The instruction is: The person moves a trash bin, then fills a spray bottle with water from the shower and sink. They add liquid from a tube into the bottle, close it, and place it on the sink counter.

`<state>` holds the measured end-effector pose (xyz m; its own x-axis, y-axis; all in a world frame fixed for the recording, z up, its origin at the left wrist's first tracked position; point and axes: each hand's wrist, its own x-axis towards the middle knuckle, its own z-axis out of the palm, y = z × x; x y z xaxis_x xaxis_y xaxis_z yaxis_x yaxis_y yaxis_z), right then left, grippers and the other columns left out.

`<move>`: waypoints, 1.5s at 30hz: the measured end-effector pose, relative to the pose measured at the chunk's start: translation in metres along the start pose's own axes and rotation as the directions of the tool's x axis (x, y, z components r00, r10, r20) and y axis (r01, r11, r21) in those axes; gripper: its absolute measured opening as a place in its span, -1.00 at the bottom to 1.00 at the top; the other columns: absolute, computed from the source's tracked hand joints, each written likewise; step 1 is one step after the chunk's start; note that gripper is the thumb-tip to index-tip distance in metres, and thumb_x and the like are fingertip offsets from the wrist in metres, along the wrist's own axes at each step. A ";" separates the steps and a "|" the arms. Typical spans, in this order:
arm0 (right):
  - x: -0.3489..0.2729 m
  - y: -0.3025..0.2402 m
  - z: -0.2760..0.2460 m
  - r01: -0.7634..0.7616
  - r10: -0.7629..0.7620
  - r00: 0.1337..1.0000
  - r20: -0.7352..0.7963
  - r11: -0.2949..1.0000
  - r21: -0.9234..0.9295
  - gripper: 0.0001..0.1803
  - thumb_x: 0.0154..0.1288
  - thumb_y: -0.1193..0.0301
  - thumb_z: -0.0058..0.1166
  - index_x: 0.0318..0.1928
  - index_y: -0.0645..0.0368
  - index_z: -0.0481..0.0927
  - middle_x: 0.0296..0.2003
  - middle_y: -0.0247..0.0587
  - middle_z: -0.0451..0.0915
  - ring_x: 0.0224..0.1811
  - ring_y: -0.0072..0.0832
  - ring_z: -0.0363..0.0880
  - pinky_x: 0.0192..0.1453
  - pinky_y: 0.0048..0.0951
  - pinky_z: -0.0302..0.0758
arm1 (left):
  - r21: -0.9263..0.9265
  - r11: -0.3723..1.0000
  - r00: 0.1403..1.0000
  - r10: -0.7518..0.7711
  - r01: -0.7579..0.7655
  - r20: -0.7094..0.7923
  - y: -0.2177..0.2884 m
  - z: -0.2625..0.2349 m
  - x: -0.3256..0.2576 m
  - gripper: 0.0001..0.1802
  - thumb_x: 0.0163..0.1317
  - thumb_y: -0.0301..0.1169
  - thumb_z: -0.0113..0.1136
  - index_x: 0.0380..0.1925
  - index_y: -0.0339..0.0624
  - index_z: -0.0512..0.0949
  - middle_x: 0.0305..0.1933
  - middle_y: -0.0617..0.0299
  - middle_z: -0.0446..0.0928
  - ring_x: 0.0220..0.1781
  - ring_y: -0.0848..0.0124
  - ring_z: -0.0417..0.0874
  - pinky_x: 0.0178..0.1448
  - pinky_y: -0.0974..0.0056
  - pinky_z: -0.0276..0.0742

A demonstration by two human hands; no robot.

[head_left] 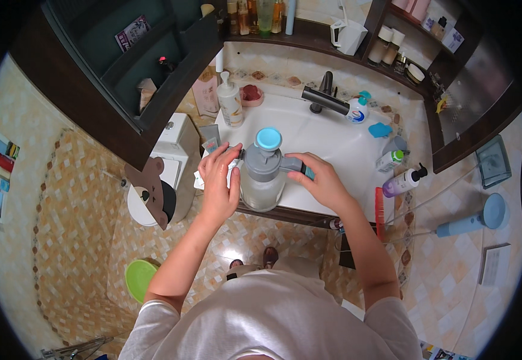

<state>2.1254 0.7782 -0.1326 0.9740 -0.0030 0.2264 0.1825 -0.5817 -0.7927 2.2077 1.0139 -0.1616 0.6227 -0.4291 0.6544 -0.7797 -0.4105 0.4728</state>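
Observation:
A pump spray bottle [261, 195] with a clear body, a grey head and a light-blue plunger knob is upright at the front edge of the white sink. My right hand [319, 183] wraps round its grey handle, which has a teal trigger. On the opposite side my left hand [220, 177] has its fingertips closed at the grey nozzle, with the thumb pointing toward the bottle. Something white, perhaps a wipe or packet, shows behind the left fingers; whether they touch it I cannot tell. A grey tube [210, 137] stands just beyond the left hand.
Around the white sink [285, 108] are a white pump bottle [231, 105], a black faucet [327, 101], a blue sponge [380, 129] and a purple-white pump bottle [402, 181]. Open dark cabinet doors [114, 126] hang at both sides. A green basin [141, 279] is on the floor.

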 end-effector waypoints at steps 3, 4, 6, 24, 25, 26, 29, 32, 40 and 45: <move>-0.008 -0.006 0.008 -0.033 0.032 0.998 -0.051 0.999 -0.008 -0.60 0.32 0.34 0.18 0.14 0.15 0.51 -0.04 -0.10 0.60 -0.04 -0.28 0.57 0.08 -0.35 0.45 | -0.025 0.999 1.000 0.023 -0.023 0.017 -0.003 -0.001 0.002 -0.64 0.31 -0.54 -0.02 0.12 -0.16 0.38 0.26 0.16 0.48 0.38 0.10 0.34 0.42 -0.02 0.00; -0.011 -0.009 0.012 -0.087 0.087 0.995 -0.051 0.996 -0.005 -0.59 0.33 0.33 0.17 0.15 0.15 0.50 -0.04 -0.09 0.60 -0.03 -0.28 0.57 0.07 -0.35 0.46 | -0.036 0.999 0.999 0.029 -0.028 0.025 -0.004 -0.001 0.003 -0.64 0.32 -0.54 -0.03 0.12 -0.16 0.37 0.26 0.15 0.48 0.39 0.09 0.33 0.43 -0.03 -0.01; -0.016 -0.015 0.018 -0.129 0.128 0.988 -0.081 0.992 -0.005 -0.58 0.34 0.32 0.16 0.17 0.15 0.48 -0.05 -0.07 0.60 -0.03 -0.28 0.58 0.04 -0.36 0.47 | -0.065 0.997 0.998 0.050 -0.047 0.040 -0.005 -0.003 0.007 -0.65 0.33 -0.54 -0.04 0.12 -0.16 0.37 0.28 0.14 0.47 0.40 0.08 0.32 0.43 -0.06 -0.02; -0.012 -0.020 0.011 -0.203 0.204 0.979 -0.016 0.979 0.023 -0.59 0.39 0.33 0.08 0.19 0.17 0.44 -0.13 -0.10 0.61 -0.13 -0.36 0.53 -0.01 -0.38 0.46 | -0.180 0.938 0.944 -0.259 0.296 0.205 -0.017 0.025 -0.050 -0.33 0.03 -0.41 0.39 0.14 -0.26 0.31 0.28 -0.14 0.30 0.28 -0.03 0.33 0.34 0.03 0.26; -0.008 -0.019 0.008 -0.204 0.203 0.979 0.005 0.979 0.011 -0.58 0.39 0.33 0.09 0.20 0.16 0.44 -0.12 -0.16 0.61 -0.13 -0.45 0.52 -0.02 -0.42 0.46 | -0.168 0.952 0.960 -0.231 0.257 0.159 -0.017 0.029 -0.055 -0.32 0.01 -0.41 0.39 0.14 -0.27 0.31 0.30 -0.16 0.29 0.28 -0.08 0.32 0.36 0.01 0.24; -0.006 -0.019 0.005 -0.235 0.234 0.972 0.026 0.971 0.047 -0.59 0.39 0.33 0.09 0.19 0.16 0.45 -0.10 -0.16 0.62 -0.10 -0.44 0.53 0.02 -0.40 0.47 | -0.176 0.946 0.954 -0.243 0.273 0.174 -0.017 0.030 -0.058 -0.32 0.01 -0.41 0.39 0.14 -0.26 0.31 0.31 -0.16 0.27 0.28 -0.09 0.31 0.36 0.00 0.24; -0.001 -0.016 0.001 -0.209 0.210 0.976 0.052 0.978 -0.029 -0.60 0.38 0.33 0.11 0.18 0.17 0.47 -0.09 -0.16 0.62 -0.09 -0.43 0.54 0.06 -0.39 0.46 | -0.189 0.941 0.951 -0.247 0.281 0.186 -0.017 0.031 -0.062 -0.32 0.01 -0.42 0.39 0.15 -0.23 0.31 0.34 -0.16 0.25 0.31 -0.10 0.29 0.37 -0.01 0.23; -0.004 -0.015 0.007 -0.127 0.127 0.992 0.009 0.992 -0.022 -0.61 0.38 0.30 0.10 0.15 0.18 0.49 -0.11 -0.10 0.62 -0.12 -0.29 0.55 0.02 -0.36 0.47 | -0.190 0.938 0.947 -0.252 0.289 0.197 -0.017 0.029 -0.062 -0.32 0.00 -0.44 0.39 0.15 -0.21 0.31 0.34 -0.16 0.25 0.32 -0.11 0.28 0.37 -0.01 0.23; -0.018 -0.019 0.019 -0.247 0.250 0.966 -0.066 0.968 0.047 -0.58 0.35 0.36 0.15 0.19 0.16 0.50 -0.04 -0.18 0.63 0.00 -0.45 0.55 0.14 -0.41 0.43 | -0.159 0.946 0.947 -0.251 0.284 0.200 -0.012 0.028 -0.061 -0.32 -0.01 -0.45 0.41 0.14 -0.20 0.33 0.36 -0.15 0.22 0.32 -0.10 0.29 0.35 -0.01 0.25; -0.026 -0.024 0.031 -0.190 0.188 0.972 -0.144 0.982 -0.004 -0.55 0.32 0.36 0.17 0.18 0.21 0.48 -0.04 -0.04 0.61 -0.01 -0.30 0.58 0.10 -0.36 0.46 | -0.174 0.945 0.956 -0.256 0.278 0.142 -0.009 0.022 -0.057 -0.42 0.06 -0.50 0.31 0.12 -0.21 0.35 0.34 -0.15 0.24 0.32 -0.09 0.29 0.36 0.00 0.25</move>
<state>2.1002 0.8180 -0.1368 0.9613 -0.2293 0.1529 -0.0065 -0.5737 -0.8191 2.1808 1.0243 -0.2158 0.8041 -0.4197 0.4211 -0.5747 -0.3673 0.7313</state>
